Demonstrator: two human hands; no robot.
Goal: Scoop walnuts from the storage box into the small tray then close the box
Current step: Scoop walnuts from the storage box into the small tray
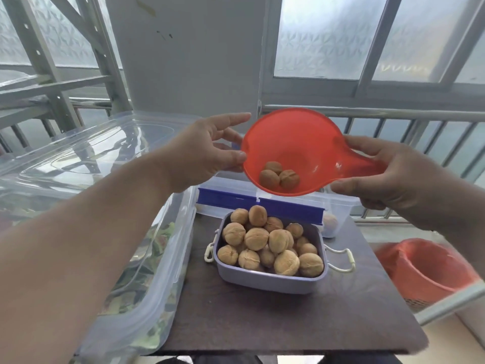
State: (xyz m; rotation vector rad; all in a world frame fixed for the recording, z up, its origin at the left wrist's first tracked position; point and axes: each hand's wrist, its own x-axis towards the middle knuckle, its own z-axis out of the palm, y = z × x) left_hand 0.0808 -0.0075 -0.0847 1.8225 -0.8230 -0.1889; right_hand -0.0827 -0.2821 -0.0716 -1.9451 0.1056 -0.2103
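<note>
Many walnuts [267, 245] fill the small tray [270, 281], a lavender box with white cord loops at its sides, which sits nearest us on the dark table [262, 319]. To its left we see a large clear container [147, 298] with leafy contents, its clear lid [86, 153] tilted up behind. Just beyond the tray stands the storage box [338, 206], clear with a blue clasp [236, 202] along its near edge; it is open, and we can make out a walnut through its wall. Above it we hold the red scoop [296, 151], tipped toward us with three walnuts [278, 176] resting low in its bowl. Our right hand [388, 179] has fingers and thumb closed around the scoop's handle. Our left hand [210, 151] is spread open, fingertips touching the scoop's rim without gripping it. On the floor to the right sits a red basket [430, 271]. Farthest away are railings and frosted windows.
</note>
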